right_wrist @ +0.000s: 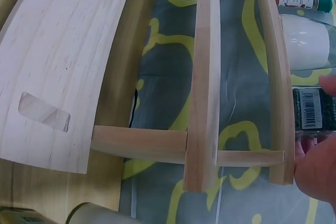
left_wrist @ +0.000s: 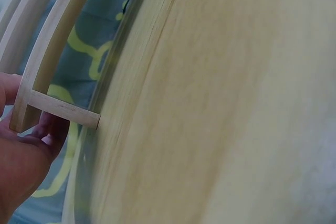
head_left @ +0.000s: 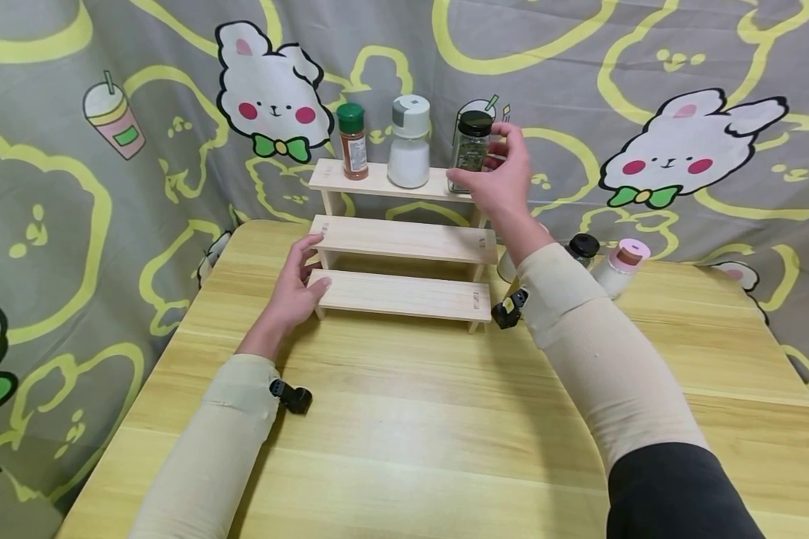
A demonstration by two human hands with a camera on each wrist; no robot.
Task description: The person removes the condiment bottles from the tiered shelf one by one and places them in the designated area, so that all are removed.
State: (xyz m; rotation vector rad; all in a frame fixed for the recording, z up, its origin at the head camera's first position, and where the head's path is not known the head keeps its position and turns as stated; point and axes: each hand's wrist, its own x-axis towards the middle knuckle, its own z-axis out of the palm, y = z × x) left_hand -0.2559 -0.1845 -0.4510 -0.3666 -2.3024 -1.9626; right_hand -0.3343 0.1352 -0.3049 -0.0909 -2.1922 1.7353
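On the rack's top shelf [head_left: 377, 182], the right hand [head_left: 499, 176] grips the black-capped spice jar [head_left: 472, 146].

I see even, soft, bright light in the head view, seemingly from overhead; faint shadows lie under the forearms on the table [head_left: 404, 419] toward 6 o'clock. No hard glare, only a mild sheen on the tabletop. The head picture is sharp. My left wrist view is blurred and washed out across the tabletop at 3 o'clock. Both wrist views bend the wooden rack [right_wrist: 205, 77] into curves.
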